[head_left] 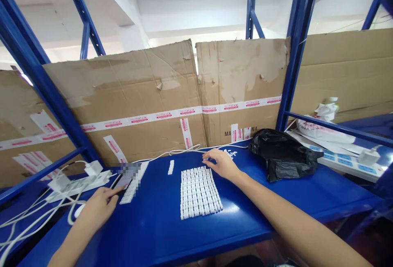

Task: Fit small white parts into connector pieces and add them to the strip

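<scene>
My left hand (100, 205) reaches in from the left, index finger stretched out onto a flat, phone-like device (123, 180) whose screen is partly blurred. A strip of white pieces (132, 189) lies along the device's right side. Over the far edge of a block of small white pieces in close rows (199, 191) is my right hand (219, 162), thumb and fingers pinched together. Whatever is between those fingertips is too small to make out. Behind this hand lies a loose scatter of tiny white pieces (230, 152). One short white strip (171, 167) rests apart, left of the block.
A black plastic bag (282, 154) sits right of my right hand. White power strips (81, 185) with plugs and tangled cables lie at left; another strip (346, 161) is at right. Cardboard panels (147, 91) and blue rack posts (294, 54) stand behind the blue tabletop (153, 226).
</scene>
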Demonstrator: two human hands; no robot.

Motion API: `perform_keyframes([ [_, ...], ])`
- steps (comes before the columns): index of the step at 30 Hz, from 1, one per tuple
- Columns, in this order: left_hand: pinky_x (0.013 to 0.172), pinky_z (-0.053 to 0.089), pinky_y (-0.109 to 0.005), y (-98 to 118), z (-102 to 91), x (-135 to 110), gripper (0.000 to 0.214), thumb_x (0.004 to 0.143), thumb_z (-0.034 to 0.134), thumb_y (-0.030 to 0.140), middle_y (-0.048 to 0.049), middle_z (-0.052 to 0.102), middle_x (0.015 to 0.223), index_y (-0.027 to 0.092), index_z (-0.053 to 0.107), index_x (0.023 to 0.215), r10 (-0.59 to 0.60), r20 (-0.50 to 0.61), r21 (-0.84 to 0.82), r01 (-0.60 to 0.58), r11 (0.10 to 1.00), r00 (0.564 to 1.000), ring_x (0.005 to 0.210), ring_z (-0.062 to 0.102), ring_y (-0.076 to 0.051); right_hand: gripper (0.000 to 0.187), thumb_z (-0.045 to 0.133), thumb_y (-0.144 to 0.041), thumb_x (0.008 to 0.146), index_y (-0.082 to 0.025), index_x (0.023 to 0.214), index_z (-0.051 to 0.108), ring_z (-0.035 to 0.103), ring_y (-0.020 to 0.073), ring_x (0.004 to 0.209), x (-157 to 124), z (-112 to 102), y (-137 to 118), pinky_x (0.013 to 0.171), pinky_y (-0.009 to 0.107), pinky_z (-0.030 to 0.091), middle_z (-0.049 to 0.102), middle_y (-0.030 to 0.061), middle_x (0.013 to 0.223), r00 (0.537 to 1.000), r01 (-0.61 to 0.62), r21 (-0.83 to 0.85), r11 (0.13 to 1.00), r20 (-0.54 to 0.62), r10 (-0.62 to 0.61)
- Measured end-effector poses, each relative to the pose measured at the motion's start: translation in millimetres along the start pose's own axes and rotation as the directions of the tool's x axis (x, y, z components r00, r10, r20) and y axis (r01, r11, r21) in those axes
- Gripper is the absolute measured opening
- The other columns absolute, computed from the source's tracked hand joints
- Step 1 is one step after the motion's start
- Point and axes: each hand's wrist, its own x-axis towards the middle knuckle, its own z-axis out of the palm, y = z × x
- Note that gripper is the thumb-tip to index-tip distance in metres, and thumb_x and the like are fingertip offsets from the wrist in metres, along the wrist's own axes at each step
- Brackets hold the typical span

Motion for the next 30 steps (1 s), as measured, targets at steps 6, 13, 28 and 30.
perform_keyframes([
  [6,0.072,0.056,-0.03,94,1.0,-26,0.042,0.093,0.051,0.042,-0.0073,0.069,0.105,0.025,0.077,0.121,0.201,0.044,-0.395,-0.167,0.903,0.979,0.083,0.068,-0.021,0.009,0.068,-0.027,0.097,-0.023,0.103,0.074,0.073,0.0203,0.099,0,0,2,0.092,0.036,0.057,0.077,0.006,0.108,0.997,-0.06,0.074,0.995,-0.04,0.063],
  [13,0.097,0.056,-0.039,215,36.8,18,0.049,0.092,0.065,0.05,-0.0136,0.071,0.131,0.02,0.07,0.13,0.245,0.227,-0.849,0.069,0.523,0.942,0.118,0.068,-0.028,0.017,0.065,-0.017,0.097,-0.022,0.108,0.077,0.072,0.0186,0.106,2,7,-1,0.095,0.033,0.057,0.075,0.008,0.114,0.997,-0.014,0.142,0.99,-0.077,0.025],
  [28,0.106,0.056,-0.043,237,77.8,34,0.05,0.07,0.094,0.03,-0.0137,0.08,0.111,0.015,0.075,0.113,0.202,0.349,-0.93,0.365,-0.045,0.915,0.103,0.077,-0.025,0.012,0.067,-0.021,0.094,-0.023,0.102,0.076,0.074,0.0163,0.083,2,19,-16,0.078,0.029,0.06,0.078,0.0028,0.096,0.982,-0.126,0.312,0.942,-0.096,0.163],
  [30,0.104,0.057,-0.043,238,78.2,30,0.052,0.068,0.095,0.03,-0.0143,0.08,0.111,0.014,0.075,0.113,0.185,0.365,-0.923,0.381,-0.057,0.912,0.101,0.077,-0.026,0.01,0.066,-0.021,0.094,-0.022,0.095,0.075,0.074,0.0162,0.08,2,20,-18,0.075,0.028,0.059,0.078,0.0019,0.09,0.983,-0.133,0.289,0.948,-0.084,0.163],
])
